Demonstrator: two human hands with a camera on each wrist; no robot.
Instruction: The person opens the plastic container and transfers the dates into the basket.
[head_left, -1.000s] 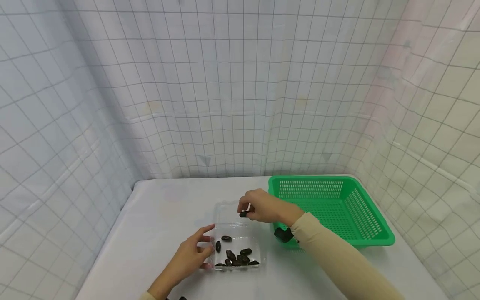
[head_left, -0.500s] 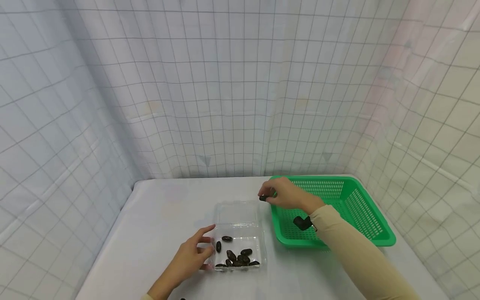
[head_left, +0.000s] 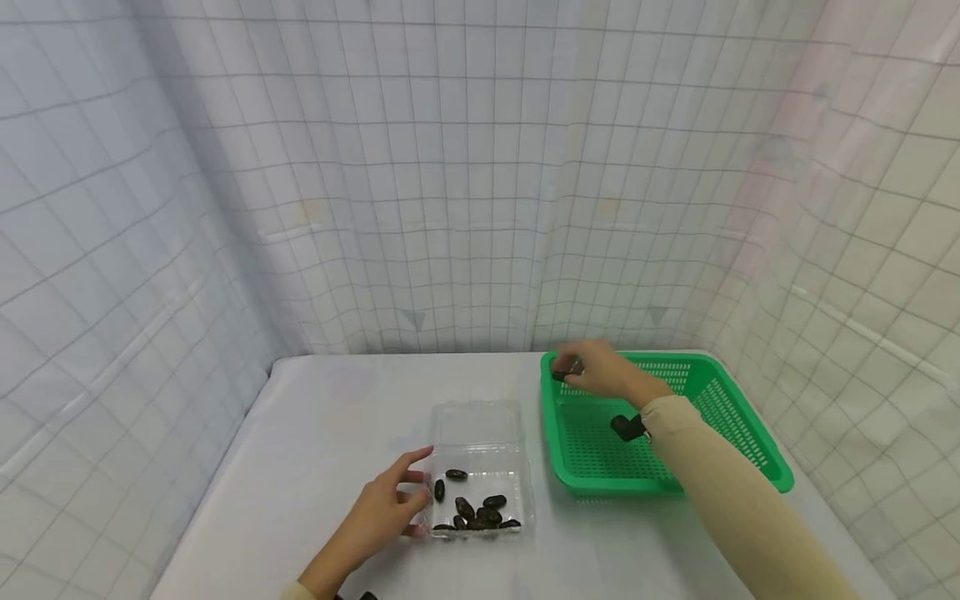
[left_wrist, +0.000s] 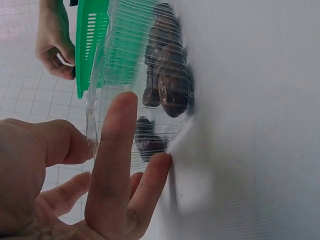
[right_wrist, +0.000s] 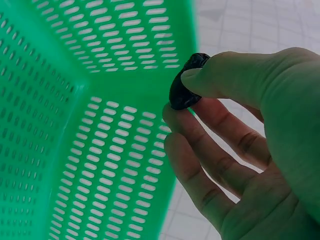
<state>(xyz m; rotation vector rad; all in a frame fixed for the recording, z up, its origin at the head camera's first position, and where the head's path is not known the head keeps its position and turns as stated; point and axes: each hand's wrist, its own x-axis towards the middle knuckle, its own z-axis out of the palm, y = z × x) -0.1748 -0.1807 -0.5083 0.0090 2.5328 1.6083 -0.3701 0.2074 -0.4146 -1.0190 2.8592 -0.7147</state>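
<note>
Up and to the right, the right hand (head_left: 600, 367) has moved from beside the green basket (head_left: 618, 485) to its far left corner. It pinches one dark date (right_wrist: 186, 84) between its thumb and fingertips, and that date is up off the table (head_left: 352, 433), close to the basket's rim. Its other fingers are bent a little.

Just like before, the left hand (head_left: 378, 512) is at the left side of the clear box (head_left: 480, 447). Its fingers are spread out and bend only a bit by the box's wall, and it does not grip the box.

More dates (head_left: 465, 507) lie inside the box. Most are in a bunch by the near wall, one is by the left wall, and one lies farther back. The box's clear lid (head_left: 476, 423) is tipped back, away from the person. Right beside the box, the basket stands on the white table.
</note>
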